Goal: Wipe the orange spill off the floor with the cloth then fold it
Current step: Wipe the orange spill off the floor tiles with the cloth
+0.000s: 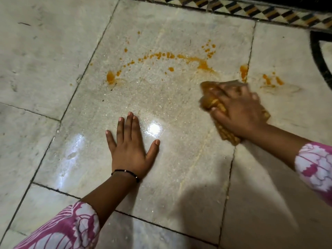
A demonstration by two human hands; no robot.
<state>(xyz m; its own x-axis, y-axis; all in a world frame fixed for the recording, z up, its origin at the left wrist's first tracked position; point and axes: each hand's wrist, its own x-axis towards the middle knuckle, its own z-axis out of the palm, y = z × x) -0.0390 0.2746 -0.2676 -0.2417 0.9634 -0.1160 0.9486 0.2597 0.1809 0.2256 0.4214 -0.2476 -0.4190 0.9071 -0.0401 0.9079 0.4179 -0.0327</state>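
Note:
An orange spill [203, 64] arcs across the pale marble floor [161, 177], from a blob at the left to smears past the tile joint at the right. My right hand [239, 110] presses a bunched, orange-stained cloth [209, 102] on the floor just below the spill's right part; the hand is motion-blurred. My left hand [130, 148] lies flat on the tile with fingers spread, holding nothing, well below the spill.
A patterned tile border [251, 9] runs along the far edge. A black curved inlay [321, 65] sits at the far right. The tile around my left hand looks wet and shiny, with a bright light reflection [154, 129].

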